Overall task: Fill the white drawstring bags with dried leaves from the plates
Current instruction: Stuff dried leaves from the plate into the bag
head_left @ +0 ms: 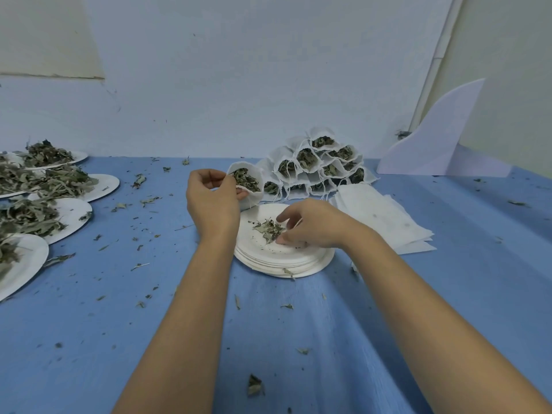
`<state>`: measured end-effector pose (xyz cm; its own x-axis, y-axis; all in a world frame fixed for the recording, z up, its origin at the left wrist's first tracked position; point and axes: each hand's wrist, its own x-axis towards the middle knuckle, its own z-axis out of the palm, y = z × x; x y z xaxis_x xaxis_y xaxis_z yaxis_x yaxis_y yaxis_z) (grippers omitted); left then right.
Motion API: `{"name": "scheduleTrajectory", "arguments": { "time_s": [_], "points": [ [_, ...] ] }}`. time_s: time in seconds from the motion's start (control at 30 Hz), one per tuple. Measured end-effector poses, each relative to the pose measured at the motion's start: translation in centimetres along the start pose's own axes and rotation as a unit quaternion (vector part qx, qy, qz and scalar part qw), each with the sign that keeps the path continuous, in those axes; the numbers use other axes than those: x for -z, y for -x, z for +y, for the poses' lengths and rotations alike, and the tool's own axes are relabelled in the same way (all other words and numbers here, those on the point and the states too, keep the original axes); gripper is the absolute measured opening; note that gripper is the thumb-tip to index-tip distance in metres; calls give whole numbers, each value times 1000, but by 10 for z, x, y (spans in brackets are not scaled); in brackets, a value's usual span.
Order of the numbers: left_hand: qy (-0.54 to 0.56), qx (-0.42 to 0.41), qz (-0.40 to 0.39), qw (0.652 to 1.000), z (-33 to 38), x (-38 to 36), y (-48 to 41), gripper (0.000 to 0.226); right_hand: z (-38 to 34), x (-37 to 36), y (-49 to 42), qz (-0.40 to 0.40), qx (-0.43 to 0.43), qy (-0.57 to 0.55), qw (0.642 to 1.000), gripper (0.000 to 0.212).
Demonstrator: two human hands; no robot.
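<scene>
Blue-covered desk (268, 339) against a pale wall, with leaf crumbs scattered all over the cloth.

Left grip (213, 201): thumb and fingers pinch the rim of a white drawstring bag (252, 201). It holds the mouth open and tilted toward the other hand. The bag is part full of leaves and sits just above the far edge of the plate stack (286, 267).

Right grip (310, 225): fingers are curled down, forefinger and thumb closing round the small leaf heap (270, 228) on the top plate. The heap is touching the plate. Can't tell if any of it is lifted yet.

Behind the plates, filled bags (316, 162) are piled mouths-out by the wall. Flat empty bags (385, 222) are stacked just right of the plates. More loaded plates (74, 210) sit at far left, well apart from the hands. A white curved panel (433, 144) leans at back right.

Step in hand, as I judge it, is gathering this heap and dropping it in the bag. To do it well:
- Rake the bits together against the plate first, then take one firm pinch, not several loose ones.
- Keep the squeeze light, since dry leaves likely crumble.
- Bring the bag mouth low and close over the plate, so anything that falls lands on the plate and not the cloth.
- Keep the left thumb spreading the rim wide while the leaves go in.
- Push them past the string line so the mouth can draw closed.
- The fine dust on the plate is probably not worth chasing.
</scene>
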<state>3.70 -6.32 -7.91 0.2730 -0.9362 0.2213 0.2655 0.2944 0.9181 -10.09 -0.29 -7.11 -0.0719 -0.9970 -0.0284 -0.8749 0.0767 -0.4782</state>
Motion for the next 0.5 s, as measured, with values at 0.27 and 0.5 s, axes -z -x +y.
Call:
{"name": "scheduleTrajectory", "arguments": {
  "time_s": [0.27,0.5],
  "points": [
    [2,12,2,1000,0,2,0,20,-15,-20,-7,127,70,-42,989,37],
    [12,22,5,1000,0,2,-1,21,-16,-24,-5,216,88,-131,964,28]
  ]
}}
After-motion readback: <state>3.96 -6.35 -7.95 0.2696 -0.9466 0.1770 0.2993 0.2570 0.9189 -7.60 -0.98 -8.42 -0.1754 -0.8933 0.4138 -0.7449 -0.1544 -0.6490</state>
